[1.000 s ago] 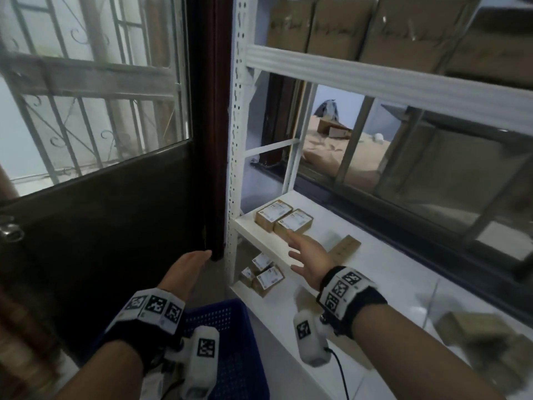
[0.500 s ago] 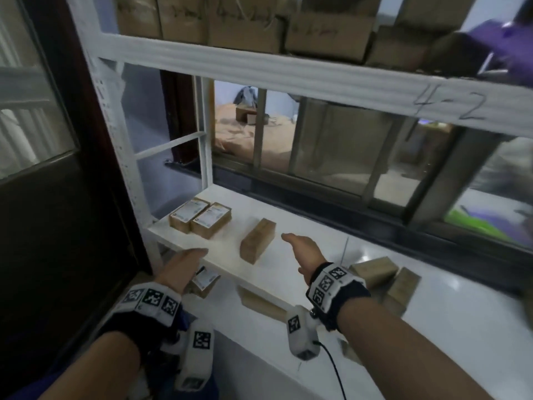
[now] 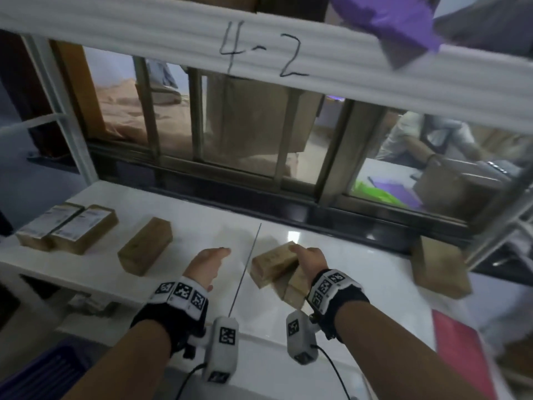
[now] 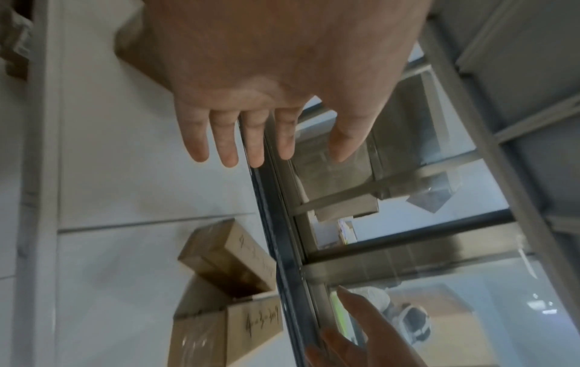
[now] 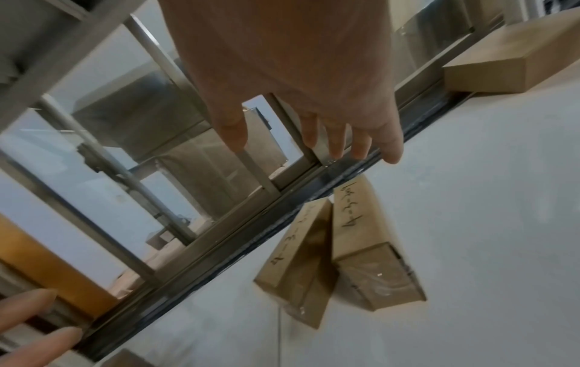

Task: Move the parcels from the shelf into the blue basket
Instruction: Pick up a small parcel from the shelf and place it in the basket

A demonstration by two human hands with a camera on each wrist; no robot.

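Several brown cardboard parcels lie on the white shelf [image 3: 360,264]. Two leaning parcels [image 3: 272,265] with handwritten codes sit near the middle, seen also in the right wrist view as parcels [image 5: 370,248]. My right hand [image 3: 310,259] hovers just over them with its fingers [image 5: 361,146] straight, holding nothing. My left hand [image 3: 210,261] hovers open over bare shelf to their left, its fingers [image 4: 254,149] extended. A plain parcel [image 3: 145,245] and two labelled parcels [image 3: 67,228] lie further left. A corner of the blue basket [image 3: 49,368] shows at the bottom left.
A larger cardboard box [image 3: 438,269] stands at the shelf's right end by a window frame [image 3: 259,174]. The upper shelf beam [image 3: 259,53] marked "4-2" runs overhead. A red flat thing [image 3: 461,350] lies at the lower right. More parcels [image 3: 92,304] sit on the lower shelf.
The view has swung right along the shelf. Both hands have moved right and forward; the right hand now hangs over the two leaning parcels, the left over the shelf.
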